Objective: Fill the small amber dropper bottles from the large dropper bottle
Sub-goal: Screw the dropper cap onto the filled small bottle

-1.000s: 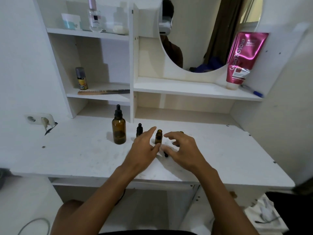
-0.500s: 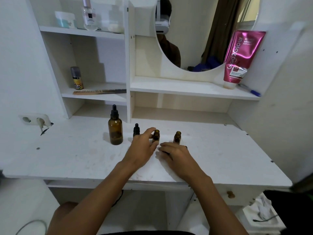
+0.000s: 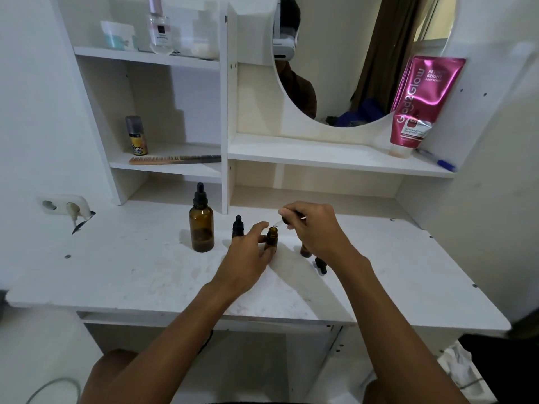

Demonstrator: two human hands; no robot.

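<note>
In the middle of the white bench [image 3: 122, 269], you are steadying an uncapped small amber bottle [image 3: 271, 239] with your left hand [image 3: 248, 258], its fingers [image 3: 260, 227] wrapping loosely around the glass. Just above the bottle's open mouth, your right hand [image 3: 313, 228] is pinching a dropper cap [image 3: 287, 219] between its fingers, the tip pointing down and left at the opening. To the left, the large dropper bottle [image 3: 201, 225] is standing capped, with a capped small bottle [image 3: 238, 226] between them; a third small bottle [image 3: 304, 252] is sitting half hidden under your right wrist, beside a loose black cap [image 3: 320, 264].
</note>
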